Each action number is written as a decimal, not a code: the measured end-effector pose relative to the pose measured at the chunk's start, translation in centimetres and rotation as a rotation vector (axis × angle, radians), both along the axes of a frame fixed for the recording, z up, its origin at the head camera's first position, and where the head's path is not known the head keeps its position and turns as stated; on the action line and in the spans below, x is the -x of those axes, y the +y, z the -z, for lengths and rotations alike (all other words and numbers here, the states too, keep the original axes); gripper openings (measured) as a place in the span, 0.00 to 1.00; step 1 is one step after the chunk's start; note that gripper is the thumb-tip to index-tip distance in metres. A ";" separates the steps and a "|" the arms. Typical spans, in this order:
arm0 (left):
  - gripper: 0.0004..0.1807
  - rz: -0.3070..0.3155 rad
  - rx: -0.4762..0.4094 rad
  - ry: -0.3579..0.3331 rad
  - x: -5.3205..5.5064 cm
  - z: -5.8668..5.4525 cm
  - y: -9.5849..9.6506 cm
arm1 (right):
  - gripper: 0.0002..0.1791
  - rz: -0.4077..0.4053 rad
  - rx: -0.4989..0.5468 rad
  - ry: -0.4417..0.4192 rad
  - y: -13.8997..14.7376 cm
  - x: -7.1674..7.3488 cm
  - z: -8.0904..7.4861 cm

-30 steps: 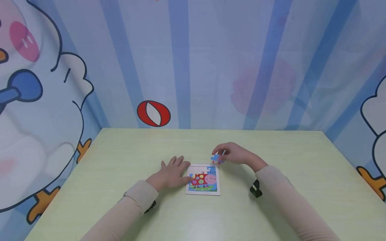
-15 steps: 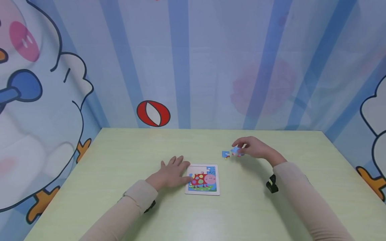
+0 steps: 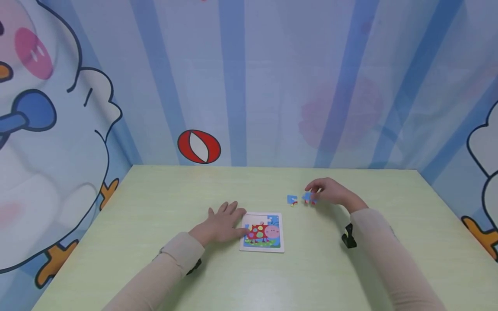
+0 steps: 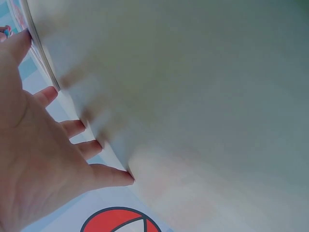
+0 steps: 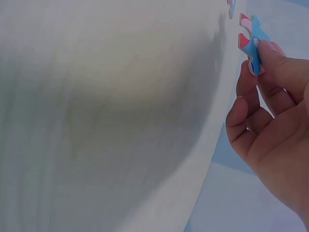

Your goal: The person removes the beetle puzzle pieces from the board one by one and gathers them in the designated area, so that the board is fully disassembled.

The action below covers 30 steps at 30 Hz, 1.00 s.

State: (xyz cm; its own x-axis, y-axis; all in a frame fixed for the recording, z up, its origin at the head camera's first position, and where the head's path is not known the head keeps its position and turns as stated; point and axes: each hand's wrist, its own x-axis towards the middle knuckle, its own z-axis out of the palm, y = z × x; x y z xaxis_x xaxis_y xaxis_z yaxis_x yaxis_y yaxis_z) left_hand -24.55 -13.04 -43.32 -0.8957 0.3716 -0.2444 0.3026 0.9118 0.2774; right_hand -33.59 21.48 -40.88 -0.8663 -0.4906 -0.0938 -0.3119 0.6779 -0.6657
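Note:
A square jigsaw puzzle (image 3: 261, 235) in a white-edged tray lies mid-table, its picture a pink pig in a spotted red outfit. Its upper left part shows bare white. My left hand (image 3: 221, 224) rests spread beside it, thumb and fingertips on the tray's left edge. To the puzzle's upper right, my right hand (image 3: 330, 192) pinches a blue and red jigsaw piece (image 5: 253, 48) between thumb and fingers. Just left of that, a second jigsaw piece (image 3: 292, 200), blue with some red and yellow, lies on the table.
The pale wooden table (image 3: 136, 207) ends at a blue striped curtain (image 3: 264, 86) printed with cartoon figures. Black wrist straps (image 3: 349, 236) show under both sleeves.
My right hand has moved right, away from the puzzle, with its jigsaw piece, then lowered slightly beside the second piece, which has come into sight. My left hand has stayed put.

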 end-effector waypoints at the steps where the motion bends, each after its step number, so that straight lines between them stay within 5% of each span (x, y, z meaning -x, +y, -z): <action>1: 0.38 0.002 0.001 0.000 0.0 0.0 0.0 | 0.13 0.007 -0.001 -0.001 -0.1 0.1 0.1; 30: 0.38 0.011 0.025 0.005 0.0 0.0 -0.1 | 0.12 0.092 -0.042 -0.027 -0.9 0.7 2.0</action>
State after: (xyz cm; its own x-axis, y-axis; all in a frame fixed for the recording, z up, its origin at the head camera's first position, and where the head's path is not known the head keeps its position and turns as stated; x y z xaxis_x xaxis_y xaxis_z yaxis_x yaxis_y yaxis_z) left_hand -24.54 -13.12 -43.30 -0.8926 0.3756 -0.2493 0.3143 0.9149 0.2532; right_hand -34.29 20.59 -42.85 -0.9045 -0.4042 -0.1363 -0.2295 0.7305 -0.6432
